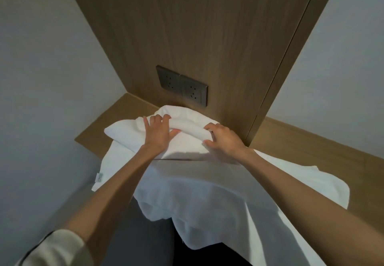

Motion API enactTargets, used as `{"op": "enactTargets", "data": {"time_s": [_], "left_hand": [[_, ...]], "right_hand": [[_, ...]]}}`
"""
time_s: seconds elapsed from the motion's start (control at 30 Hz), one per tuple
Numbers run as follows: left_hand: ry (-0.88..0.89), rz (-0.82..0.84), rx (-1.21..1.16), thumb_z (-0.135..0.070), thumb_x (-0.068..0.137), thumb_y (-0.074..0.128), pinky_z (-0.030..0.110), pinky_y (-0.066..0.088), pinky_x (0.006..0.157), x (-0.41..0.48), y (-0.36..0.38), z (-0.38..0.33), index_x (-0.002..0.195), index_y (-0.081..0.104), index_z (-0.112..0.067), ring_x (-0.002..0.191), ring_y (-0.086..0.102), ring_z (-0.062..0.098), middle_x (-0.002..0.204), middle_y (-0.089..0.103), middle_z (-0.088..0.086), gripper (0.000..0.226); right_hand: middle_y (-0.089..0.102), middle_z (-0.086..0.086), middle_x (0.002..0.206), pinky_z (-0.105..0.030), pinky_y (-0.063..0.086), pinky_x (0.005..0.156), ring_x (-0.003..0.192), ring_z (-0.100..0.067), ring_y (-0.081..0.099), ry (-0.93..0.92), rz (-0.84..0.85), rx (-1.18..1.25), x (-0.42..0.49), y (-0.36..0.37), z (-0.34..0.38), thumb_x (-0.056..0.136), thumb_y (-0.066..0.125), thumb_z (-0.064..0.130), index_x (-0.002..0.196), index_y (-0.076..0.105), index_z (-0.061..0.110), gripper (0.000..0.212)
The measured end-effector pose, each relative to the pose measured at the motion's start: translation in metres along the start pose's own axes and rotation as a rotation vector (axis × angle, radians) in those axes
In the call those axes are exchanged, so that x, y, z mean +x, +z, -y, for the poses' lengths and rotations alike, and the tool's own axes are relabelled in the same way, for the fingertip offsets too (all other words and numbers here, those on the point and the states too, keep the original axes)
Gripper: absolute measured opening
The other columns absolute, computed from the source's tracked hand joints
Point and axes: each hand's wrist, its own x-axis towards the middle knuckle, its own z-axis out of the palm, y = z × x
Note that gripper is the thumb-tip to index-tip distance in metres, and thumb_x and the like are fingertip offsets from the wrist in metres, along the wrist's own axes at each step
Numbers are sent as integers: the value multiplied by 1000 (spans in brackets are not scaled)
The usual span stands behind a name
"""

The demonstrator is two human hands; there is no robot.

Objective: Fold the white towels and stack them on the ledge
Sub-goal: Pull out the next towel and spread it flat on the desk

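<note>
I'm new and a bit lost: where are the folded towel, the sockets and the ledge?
folded towel point(128, 129): head view, its left end.
sockets point(194, 93): head view, right plate's face.
ledge point(116, 113): head view, bare wood at left.

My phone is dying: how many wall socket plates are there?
2. The left socket plate is on the wood panel above the ledge; the right socket plate sits right beside it, just above the white towel. None appears hidden.

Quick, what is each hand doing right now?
Left hand: grips the folded towel.
Right hand: grips the same folded towel.
</note>
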Motion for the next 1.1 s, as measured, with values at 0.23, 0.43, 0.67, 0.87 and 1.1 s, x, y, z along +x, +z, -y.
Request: {"op": "enactTargets", "data": {"time_s": [0.23,0.43,0.67,0.87,1.1], "left_hand": [[122,-136,-76,-44,93,51,33,35,92,-26,-15,6,116,53,-7,104,48,28,118,57,15,43],[180,-239,-168,-36,92,57,26,32,70,-70,-49,-5,90,62,-7,77,46,17,90,65,13,30],[178,-394,-176,-15,91,58,30,27,63,-159,-74,-37,82,46,-8,74,38,19,86,58,15,17],[265,-509,-269,4,85,55,42,39,58,-238,-104,-69,86,43,-5,76,40,26,89,46,13,15],[329,-654,-311,7,78,56,32,30,54,-286,-145,-108,86,43,-7,68,37,21,82,42,2,21]], "right_hand": [[54,-1,91,-30,35,69,86,-18,44,-157,-96,-46,-19,-6,5,86,56,28,93,53,20,11],[46,0,80,-31,31,63,76,-23,45,-278,-67,69,-55,-24,10,80,56,13,74,37,19,21],[36,0,90,-30,28,60,71,-19,37,-372,-187,-5,-124,-39,8,89,54,14,83,37,13,18],[44,6,97,-28,35,62,71,-13,44,-359,-322,149,-197,-67,11,84,59,9,108,37,21,34],[55,-5,82,-35,37,68,84,-28,53,-218,-73,83,-257,-107,11,92,42,18,71,45,19,21]]}}
